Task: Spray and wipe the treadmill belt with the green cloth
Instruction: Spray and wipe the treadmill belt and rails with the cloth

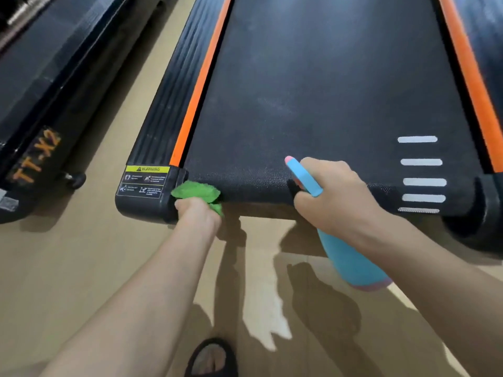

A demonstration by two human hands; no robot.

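Honestly, left hand gripped the green cloth, right hand clutched the spray bottle; best misted lightly over the belt, then wiped with overlapping strokes.

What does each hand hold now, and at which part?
The left hand grips the bunched green cloth at its near end. The right hand holds the blue spray bottle around its neck, just below the spray head.

The head camera looks steeply down and forward, close over the treadmill belt's rear end.
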